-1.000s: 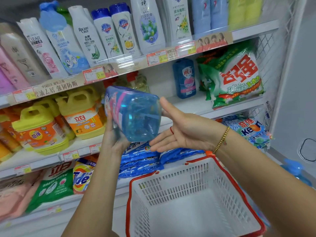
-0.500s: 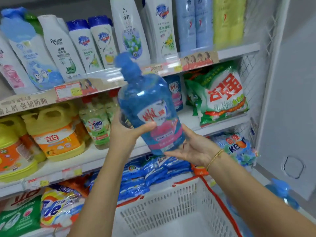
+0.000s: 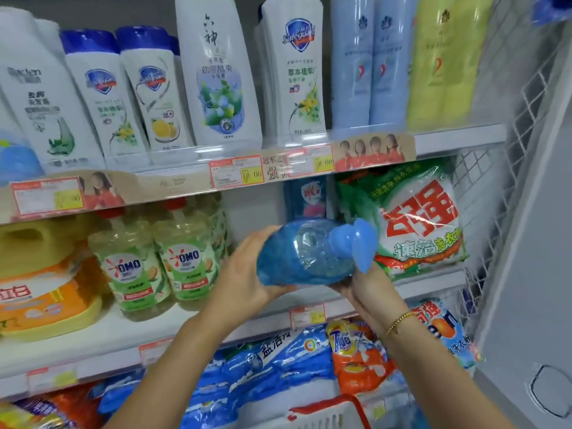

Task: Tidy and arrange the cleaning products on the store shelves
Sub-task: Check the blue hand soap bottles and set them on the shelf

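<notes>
At centre frame, the left hand [image 3: 247, 274] grips the tilted blue bottle [image 3: 297, 258]; the right hand [image 3: 368, 294] props it below, grip hidden. Slipping, it could knock the green bottles [image 3: 185, 258].

The middle shelf [image 3: 117, 339] carries a green-and-white washing-powder bag [image 3: 418, 224]. Left of that bag stand a dark blue bottle [image 3: 305, 199], two OMO bottles [image 3: 133, 267] and a yellow jug [image 3: 40, 274]. Above the bag, the top shelf [image 3: 458, 140] holds white Safeguard bottles [image 3: 297, 72], pale blue bottles [image 3: 371, 63] and yellow-green bottles [image 3: 442, 63]. Below it lie an orange Tide bag [image 3: 356, 357] and blue bags [image 3: 278, 363].
</notes>
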Demonstrator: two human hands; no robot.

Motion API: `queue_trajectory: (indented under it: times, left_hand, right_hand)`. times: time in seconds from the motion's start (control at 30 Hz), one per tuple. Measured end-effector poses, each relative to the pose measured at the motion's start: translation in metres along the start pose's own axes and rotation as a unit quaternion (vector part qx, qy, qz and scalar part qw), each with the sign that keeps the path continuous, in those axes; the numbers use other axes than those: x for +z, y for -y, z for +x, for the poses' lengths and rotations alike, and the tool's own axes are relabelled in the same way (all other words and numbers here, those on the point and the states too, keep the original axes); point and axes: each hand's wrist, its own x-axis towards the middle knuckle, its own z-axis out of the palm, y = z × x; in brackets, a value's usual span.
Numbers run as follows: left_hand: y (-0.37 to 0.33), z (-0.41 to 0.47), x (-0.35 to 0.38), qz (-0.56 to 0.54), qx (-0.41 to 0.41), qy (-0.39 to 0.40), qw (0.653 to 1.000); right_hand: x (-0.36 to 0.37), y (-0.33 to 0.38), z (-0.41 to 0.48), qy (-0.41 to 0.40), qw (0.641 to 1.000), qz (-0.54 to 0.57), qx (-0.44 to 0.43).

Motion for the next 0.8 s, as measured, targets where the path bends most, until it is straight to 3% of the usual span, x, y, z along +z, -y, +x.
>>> queue_trajectory:
  times: [0.13,0.3,0.43,0.63,0.8]
  left_hand:
    - [0.027,0.015,0.014,-0.046,-0.053,-0.004,0.998]
    - [0.064,0.033,0.023,-0.133,-0.147,-0.042,0.979]
    - [0.099,0.056,0.024,-0.185,-0.205,-0.054,0.960]
    - [0.124,0.062,0.049,-0.134,-0.241,-0.135,0.952]
    - [0.143,0.050,0.088,-0.023,-0.263,-0.129,0.956]
  right_hand:
    - [-0.002,-0.012,0.033,-0.005,1.000,-0.016,0.010]
    - [0.005,-0.015,0.067,0.047,0.999,-0.017,-0.009]
    - [0.018,-0.016,0.097,0.084,0.991,-0.085,-0.057]
    - [0.028,-0.037,0.137,0.066,0.965,-0.239,-0.079]
    - [0.021,-0.067,0.148,0.051,0.927,-0.369,-0.052]
